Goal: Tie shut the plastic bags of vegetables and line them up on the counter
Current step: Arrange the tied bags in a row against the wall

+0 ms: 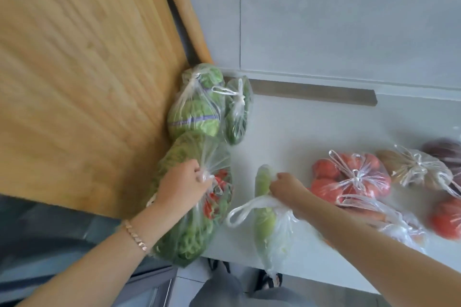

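My left hand [183, 183] grips the gathered neck of a clear bag of leafy greens [185, 229] lying at the counter's left front, against the wooden panel. My right hand [287, 187] pinches the top of a bag holding a pale green gourd [264, 219], whose white handles hang loose and untied. Behind them a tied bag of cabbages [194, 109] and a tied bag of dark green vegetables [237, 117] sit side by side. A bag with red and green peppers [218, 197] lies partly under my left hand.
On the white counter [311, 132] to the right lie a tied bag of tomatoes [349, 177], a tied bag of potatoes [409, 167], a purple vegetable [446, 152] and a loose bag [394, 227]. A wooden panel [82, 77] stands at left. The counter's front edge runs below my arms.
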A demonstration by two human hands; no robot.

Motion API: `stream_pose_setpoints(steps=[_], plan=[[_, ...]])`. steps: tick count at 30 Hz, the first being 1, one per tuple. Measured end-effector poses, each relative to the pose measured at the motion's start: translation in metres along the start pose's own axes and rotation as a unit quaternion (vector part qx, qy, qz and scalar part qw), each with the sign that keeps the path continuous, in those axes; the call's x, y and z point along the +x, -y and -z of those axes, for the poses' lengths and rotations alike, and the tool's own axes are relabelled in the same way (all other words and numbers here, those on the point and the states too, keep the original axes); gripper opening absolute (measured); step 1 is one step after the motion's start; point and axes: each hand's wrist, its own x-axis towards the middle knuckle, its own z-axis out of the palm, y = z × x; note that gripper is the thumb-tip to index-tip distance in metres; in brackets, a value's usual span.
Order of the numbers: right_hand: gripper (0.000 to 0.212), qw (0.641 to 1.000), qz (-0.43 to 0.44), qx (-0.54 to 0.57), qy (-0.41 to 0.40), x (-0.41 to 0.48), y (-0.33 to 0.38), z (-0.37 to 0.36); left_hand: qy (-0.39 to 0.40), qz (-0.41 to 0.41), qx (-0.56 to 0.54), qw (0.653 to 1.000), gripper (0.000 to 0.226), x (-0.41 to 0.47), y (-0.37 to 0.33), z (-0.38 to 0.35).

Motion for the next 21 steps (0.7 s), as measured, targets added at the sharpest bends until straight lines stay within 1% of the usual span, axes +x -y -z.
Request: stream_pose_setpoints(steps=[4, 7, 9, 12, 15, 16, 18, 19, 21], plan=[[0.019, 0.999, -0.003, 0.026, 0.034, 0.008, 0.022, -0.037, -0.037, 0.018, -0.011, 0.999, 0.043, -0.018, 0.046, 0.003], [0.022, 0.998, 0.016, 0.019, 0.052, 0.017, 0.040, -0.060, -0.076, 0.032, -0.010, 0.997, 0.040, -0.019, 0.068, 0.004], [0.016, 0.997, 0.029, 0.054, 0.050, 0.020, 0.050, -0.073, -0.091, 0.016, -0.001, 0.996, 0.036, -0.017, 0.074, 0.002], [0.016, 0.993, 0.065, 0.097, 0.028, 0.024, 0.062, -0.084, -0.101, -0.011, 0.014, 0.995, 0.025, -0.009, 0.074, -0.002], [0.019, 0.987, 0.089, 0.137, 0.010, 0.030, 0.069, -0.083, -0.111, -0.022, 0.020, 0.993, 0.027, 0.003, 0.074, -0.003], [0.018, 0.985, 0.088, 0.151, 0.009, 0.033, 0.069, -0.081, -0.111, -0.028, 0.024, 0.993, 0.028, 0.007, 0.073, -0.004], [0.023, 0.983, 0.075, 0.168, 0.022, 0.038, 0.063, -0.076, -0.105, -0.039, 0.041, 0.993, 0.029, 0.013, 0.076, -0.007], [0.026, 0.982, 0.075, 0.168, 0.029, 0.040, 0.059, -0.074, -0.103, -0.032, 0.052, 0.993, 0.029, 0.015, 0.078, -0.009], [0.036, 0.988, 0.079, 0.129, 0.016, 0.041, 0.047, -0.070, -0.084, 0.001, 0.080, 0.993, 0.026, 0.018, 0.084, -0.015]])
